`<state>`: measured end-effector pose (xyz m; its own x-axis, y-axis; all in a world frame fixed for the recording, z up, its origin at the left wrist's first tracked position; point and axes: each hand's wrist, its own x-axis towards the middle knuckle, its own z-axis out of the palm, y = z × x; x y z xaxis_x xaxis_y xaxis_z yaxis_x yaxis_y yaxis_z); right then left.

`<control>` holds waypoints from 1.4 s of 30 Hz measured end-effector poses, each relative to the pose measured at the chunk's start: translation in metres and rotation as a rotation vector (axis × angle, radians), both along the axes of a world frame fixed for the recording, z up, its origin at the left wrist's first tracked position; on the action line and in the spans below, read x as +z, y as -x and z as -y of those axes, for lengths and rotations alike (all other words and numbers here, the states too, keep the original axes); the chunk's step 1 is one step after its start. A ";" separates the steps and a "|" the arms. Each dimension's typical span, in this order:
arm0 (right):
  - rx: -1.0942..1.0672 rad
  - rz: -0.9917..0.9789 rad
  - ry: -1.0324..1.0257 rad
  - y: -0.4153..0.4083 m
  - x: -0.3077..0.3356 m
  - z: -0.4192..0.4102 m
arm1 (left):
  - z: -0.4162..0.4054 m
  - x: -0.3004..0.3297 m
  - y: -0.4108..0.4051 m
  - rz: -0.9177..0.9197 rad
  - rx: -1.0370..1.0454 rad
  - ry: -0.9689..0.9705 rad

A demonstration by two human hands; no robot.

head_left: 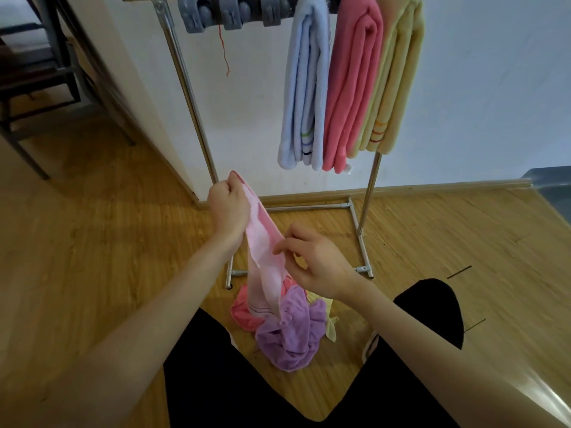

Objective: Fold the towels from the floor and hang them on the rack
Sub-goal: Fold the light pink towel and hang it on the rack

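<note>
While both hands, left [228,208] and right [315,261], grip the pink towel [265,273], folded towels [352,88] crowd the rack [191,97].

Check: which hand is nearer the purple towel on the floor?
Right. The right hand pinches the light pink towel partway down, just above the purple towel. The left hand grips the pink towel's top end, higher up and further from the pile.

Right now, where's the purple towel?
In the head view the purple towel lies crumpled on the wood floor at lower centre, between the person's legs, just in front of the rack, beneath the hanging light pink towel.
</note>
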<state>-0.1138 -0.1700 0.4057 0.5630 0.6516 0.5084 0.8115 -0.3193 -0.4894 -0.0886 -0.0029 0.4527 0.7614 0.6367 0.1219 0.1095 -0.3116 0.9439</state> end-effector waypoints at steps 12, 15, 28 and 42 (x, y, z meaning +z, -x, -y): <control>-0.091 -0.029 -0.081 0.007 -0.009 -0.022 | 0.009 -0.002 -0.004 0.022 0.145 0.008; -0.103 -0.032 -0.114 0.007 -0.009 -0.025 | 0.010 -0.003 -0.004 0.018 0.158 0.015; -0.201 -0.263 -0.158 -0.049 0.015 0.020 | -0.039 -0.022 0.032 -0.323 -0.201 -0.260; -0.288 -0.280 -0.198 -0.061 0.048 0.060 | -0.026 0.034 0.034 -0.061 -0.113 -0.688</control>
